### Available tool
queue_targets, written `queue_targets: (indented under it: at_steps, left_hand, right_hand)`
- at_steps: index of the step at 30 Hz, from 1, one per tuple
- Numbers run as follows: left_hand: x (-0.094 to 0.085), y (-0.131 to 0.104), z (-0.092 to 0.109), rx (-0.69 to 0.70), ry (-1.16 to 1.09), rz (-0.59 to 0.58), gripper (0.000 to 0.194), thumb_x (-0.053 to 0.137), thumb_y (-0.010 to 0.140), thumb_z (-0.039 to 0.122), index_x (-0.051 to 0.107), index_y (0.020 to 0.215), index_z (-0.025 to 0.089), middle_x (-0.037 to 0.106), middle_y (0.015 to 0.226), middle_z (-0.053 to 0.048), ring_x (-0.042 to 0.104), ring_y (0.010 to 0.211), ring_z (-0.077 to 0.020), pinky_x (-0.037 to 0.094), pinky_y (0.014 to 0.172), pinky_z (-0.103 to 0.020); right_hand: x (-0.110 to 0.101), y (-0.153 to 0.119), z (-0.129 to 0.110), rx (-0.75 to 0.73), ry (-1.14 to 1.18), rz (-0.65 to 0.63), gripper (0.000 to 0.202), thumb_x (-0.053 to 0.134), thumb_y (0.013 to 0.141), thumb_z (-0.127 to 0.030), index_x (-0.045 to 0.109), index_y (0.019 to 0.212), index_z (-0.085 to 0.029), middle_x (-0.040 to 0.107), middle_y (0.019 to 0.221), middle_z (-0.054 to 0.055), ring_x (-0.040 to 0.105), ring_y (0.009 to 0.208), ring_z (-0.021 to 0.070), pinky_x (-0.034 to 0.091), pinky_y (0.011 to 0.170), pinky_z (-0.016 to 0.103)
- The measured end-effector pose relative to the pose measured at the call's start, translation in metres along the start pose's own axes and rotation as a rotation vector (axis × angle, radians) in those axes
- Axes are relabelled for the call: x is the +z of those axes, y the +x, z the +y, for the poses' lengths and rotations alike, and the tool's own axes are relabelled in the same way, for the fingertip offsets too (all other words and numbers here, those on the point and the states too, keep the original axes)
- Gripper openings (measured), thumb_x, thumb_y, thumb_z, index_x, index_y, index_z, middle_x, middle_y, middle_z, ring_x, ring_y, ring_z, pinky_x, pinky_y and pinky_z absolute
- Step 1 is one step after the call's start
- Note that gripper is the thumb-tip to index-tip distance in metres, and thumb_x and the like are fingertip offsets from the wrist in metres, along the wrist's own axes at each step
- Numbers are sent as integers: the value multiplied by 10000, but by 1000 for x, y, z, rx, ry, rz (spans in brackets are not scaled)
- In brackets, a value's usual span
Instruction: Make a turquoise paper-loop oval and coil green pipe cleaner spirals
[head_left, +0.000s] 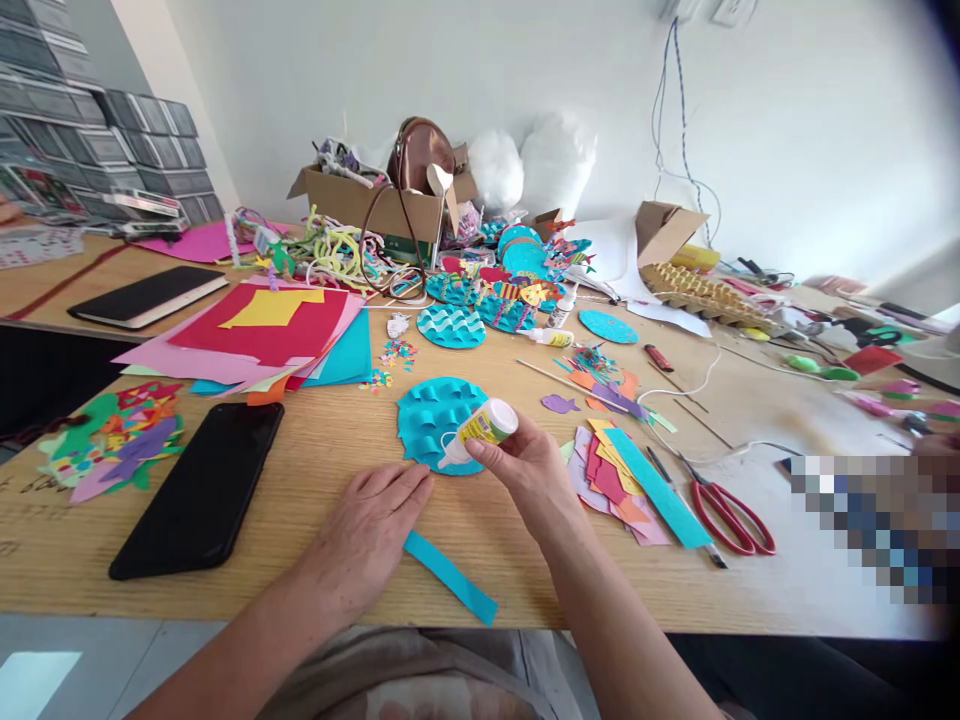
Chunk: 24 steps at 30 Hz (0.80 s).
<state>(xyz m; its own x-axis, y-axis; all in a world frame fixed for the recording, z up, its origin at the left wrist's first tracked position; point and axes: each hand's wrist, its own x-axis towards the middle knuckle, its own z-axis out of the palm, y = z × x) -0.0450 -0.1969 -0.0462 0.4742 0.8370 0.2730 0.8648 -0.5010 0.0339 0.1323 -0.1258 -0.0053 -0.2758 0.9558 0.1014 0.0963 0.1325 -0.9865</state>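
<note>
My right hand (536,475) grips a white glue bottle (493,422) with a yellow label, tilted nozzle-down over the near edge of a round blue disc (439,405). Rows of curled blue paper strips stand up on the disc. My left hand (379,535) lies on the table with its fingers stretched out, fingertips at the disc's near edge. Beside it, a loose blue paper strip (454,580) lies on the wood; its upper end is close to the hand, partly hidden.
A black phone (202,490) and paper scraps (131,440) lie left, below stacked coloured sheets (262,330). At right are red-handled scissors (731,515), paper offcuts (604,475) and another person's pixelated arm. Finished-looking discs (452,326) and a cardboard box (405,210) stand behind.
</note>
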Motion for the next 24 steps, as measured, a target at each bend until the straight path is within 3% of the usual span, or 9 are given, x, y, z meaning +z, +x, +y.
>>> queue_targets:
  at_steps: [11, 24]
  left_hand:
    - [-2, 1, 0, 27, 22, 7, 366, 331, 883, 80, 556, 1169, 109, 597, 1202, -91, 518, 1057, -232, 462, 841, -389]
    - [-3, 1, 0, -7, -29, -46, 368, 367, 867, 76, 533, 1193, 123, 582, 1214, -94, 501, 1087, -221, 442, 871, -379]
  right_hand:
    - [5, -3, -10, -21, -360, 44, 278, 673, 676, -391, 611, 860, -191, 655, 804, 24, 571, 727, 187, 438, 645, 299]
    - [10, -1, -22, -144, -530, -28, 210, 680, 692, -362, 615, 808, -200, 633, 723, -19, 536, 677, 147, 374, 601, 236]
